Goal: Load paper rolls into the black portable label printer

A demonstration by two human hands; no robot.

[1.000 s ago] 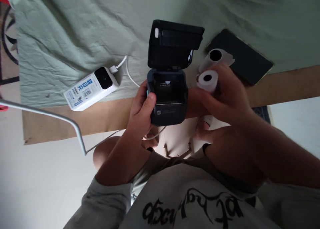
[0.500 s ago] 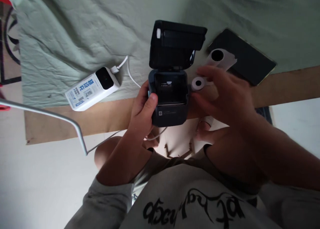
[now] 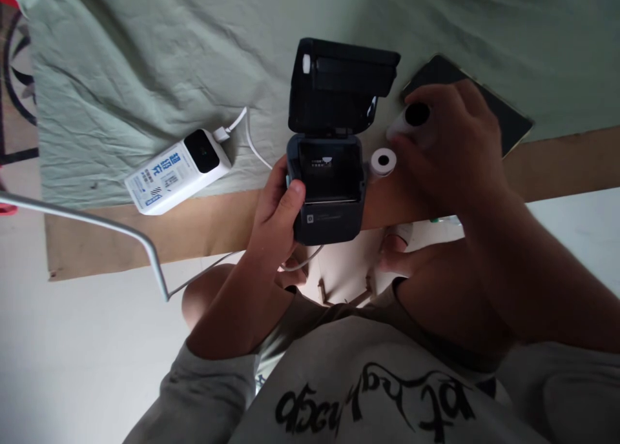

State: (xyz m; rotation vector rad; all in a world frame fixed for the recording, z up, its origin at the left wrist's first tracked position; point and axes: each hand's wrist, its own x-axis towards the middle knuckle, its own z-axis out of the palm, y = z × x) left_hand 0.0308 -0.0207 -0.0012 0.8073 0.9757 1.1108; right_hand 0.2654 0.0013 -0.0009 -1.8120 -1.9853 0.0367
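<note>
My left hand (image 3: pixel 278 205) grips the left side of a dark label printer (image 3: pixel 329 221), thumb on its front edge. The printer's lid (image 3: pixel 343 86) stands raised, and its black bay holds no roll. My right hand (image 3: pixel 455 141) is closed around the larger white paper roll (image 3: pixel 398 126), with fingers at its far side and thumb at its near side. The hand covers part of that roll. Beside the printer's right side stands a smaller white paper roll (image 3: pixel 382 162), untouched.
A white power bank (image 3: pixel 177 173) with a plugged-in white cable (image 3: pixel 248 131) lies to the left. Behind my right hand lies a dark phone (image 3: pixel 508 118). Green cloth (image 3: pixel 194 57) covers the table up to its brown front edge (image 3: pixel 97 237). A pale metal bar (image 3: pixel 106 221) crosses at left.
My right hand has moved away from the smaller roll, up and to the right, and closed around the larger roll. My left hand and the printer have stayed in place.
</note>
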